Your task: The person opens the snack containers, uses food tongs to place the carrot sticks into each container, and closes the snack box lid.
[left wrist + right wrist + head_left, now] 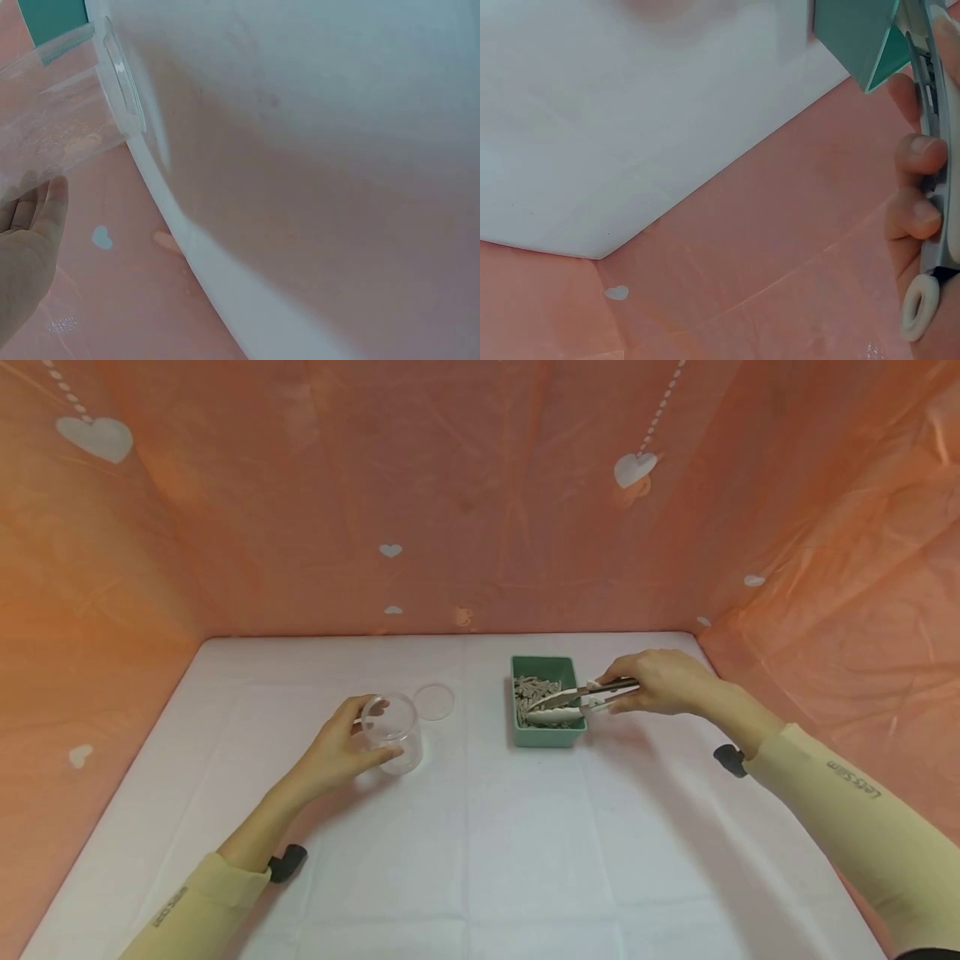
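A clear plastic jar (407,753) stands upright and uncapped left of centre, and my left hand (336,750) holds it round the side with thumb and fingers. The left wrist view shows the jar's base (124,82) close to the cloth. My right hand (663,681) grips a pair of metal tongs (931,251) with white tips. Those tips reach into a green rectangular box (546,738) and sit spread among many small grey-brown pellets (536,687). Whether a pellet lies between the tips I cannot tell.
A clear round lid (435,702) lies flat on the white cloth (510,843) between jar and box, just behind the jar. Orange hangings (465,510) with white hearts close off the back and both sides of the table.
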Demonstrator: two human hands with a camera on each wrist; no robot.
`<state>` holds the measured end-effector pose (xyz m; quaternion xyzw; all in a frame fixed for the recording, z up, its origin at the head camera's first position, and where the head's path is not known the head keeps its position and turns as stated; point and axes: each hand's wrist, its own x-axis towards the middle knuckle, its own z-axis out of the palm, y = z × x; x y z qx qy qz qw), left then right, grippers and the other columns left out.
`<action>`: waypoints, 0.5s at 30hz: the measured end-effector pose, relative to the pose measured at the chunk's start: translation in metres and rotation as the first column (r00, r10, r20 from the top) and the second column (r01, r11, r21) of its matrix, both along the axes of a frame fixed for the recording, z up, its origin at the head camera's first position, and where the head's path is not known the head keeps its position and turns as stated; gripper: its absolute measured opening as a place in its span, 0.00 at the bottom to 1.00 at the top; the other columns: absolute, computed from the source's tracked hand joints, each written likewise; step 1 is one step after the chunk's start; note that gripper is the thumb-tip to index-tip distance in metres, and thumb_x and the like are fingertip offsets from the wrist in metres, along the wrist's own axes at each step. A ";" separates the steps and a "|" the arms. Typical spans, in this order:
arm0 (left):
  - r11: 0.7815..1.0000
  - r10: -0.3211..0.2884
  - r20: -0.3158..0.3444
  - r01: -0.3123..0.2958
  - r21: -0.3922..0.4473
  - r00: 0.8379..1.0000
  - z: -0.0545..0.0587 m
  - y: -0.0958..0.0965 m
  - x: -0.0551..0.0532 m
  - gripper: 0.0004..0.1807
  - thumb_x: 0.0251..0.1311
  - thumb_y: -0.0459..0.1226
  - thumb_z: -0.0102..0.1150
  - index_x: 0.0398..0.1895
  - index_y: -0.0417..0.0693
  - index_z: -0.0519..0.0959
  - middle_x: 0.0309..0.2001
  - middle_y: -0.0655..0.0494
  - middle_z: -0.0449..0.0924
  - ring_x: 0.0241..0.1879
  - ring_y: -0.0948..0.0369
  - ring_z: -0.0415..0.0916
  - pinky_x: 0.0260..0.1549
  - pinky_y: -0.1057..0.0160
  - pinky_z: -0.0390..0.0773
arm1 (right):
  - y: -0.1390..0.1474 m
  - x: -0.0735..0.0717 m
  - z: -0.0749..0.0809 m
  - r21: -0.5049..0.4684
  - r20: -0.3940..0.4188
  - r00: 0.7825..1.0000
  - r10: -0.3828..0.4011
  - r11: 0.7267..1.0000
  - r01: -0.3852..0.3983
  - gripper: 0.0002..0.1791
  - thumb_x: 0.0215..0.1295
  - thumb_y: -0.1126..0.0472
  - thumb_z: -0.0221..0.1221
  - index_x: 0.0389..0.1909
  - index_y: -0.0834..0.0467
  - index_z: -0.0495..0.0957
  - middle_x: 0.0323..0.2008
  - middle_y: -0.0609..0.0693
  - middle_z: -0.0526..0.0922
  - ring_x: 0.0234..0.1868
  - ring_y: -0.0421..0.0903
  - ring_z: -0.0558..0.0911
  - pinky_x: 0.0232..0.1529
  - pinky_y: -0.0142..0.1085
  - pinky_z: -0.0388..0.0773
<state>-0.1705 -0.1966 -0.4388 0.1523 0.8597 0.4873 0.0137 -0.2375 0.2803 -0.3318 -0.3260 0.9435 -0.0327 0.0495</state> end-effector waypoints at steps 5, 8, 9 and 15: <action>1.000 0.001 0.002 -0.001 0.003 1.000 0.001 0.000 0.000 0.42 0.55 0.36 0.80 0.69 0.34 0.66 0.66 0.36 0.72 0.68 0.42 0.68 0.71 0.40 0.69 | 0.002 0.004 -0.001 -0.007 -0.016 1.000 0.000 1.000 0.000 0.21 0.57 0.50 0.77 0.51 0.49 0.88 0.39 0.43 0.89 0.37 0.48 0.85 0.31 0.45 0.79; 1.000 0.001 0.006 -0.001 0.004 1.000 0.000 0.000 0.000 0.42 0.55 0.36 0.80 0.69 0.34 0.66 0.66 0.35 0.71 0.69 0.41 0.68 0.71 0.39 0.68 | 0.003 0.006 0.000 -0.003 -0.021 1.000 -0.001 1.000 0.001 0.21 0.57 0.50 0.77 0.51 0.50 0.88 0.40 0.44 0.88 0.37 0.47 0.84 0.32 0.44 0.78; 1.000 0.002 0.009 -0.003 0.003 1.000 0.000 0.000 0.000 0.42 0.55 0.36 0.80 0.69 0.34 0.66 0.66 0.35 0.71 0.69 0.41 0.68 0.71 0.39 0.68 | 0.003 0.006 0.001 -0.003 -0.022 1.000 -0.003 1.000 0.003 0.21 0.57 0.50 0.77 0.51 0.50 0.88 0.40 0.44 0.88 0.37 0.47 0.84 0.32 0.43 0.78; 1.000 0.006 0.029 -0.006 -0.005 1.000 0.000 0.000 0.000 0.43 0.56 0.37 0.79 0.70 0.35 0.65 0.67 0.36 0.70 0.69 0.41 0.67 0.71 0.39 0.68 | 0.005 0.010 0.004 -0.009 -0.031 0.999 -0.007 1.000 0.007 0.21 0.57 0.50 0.77 0.51 0.50 0.88 0.40 0.44 0.88 0.36 0.45 0.83 0.31 0.41 0.77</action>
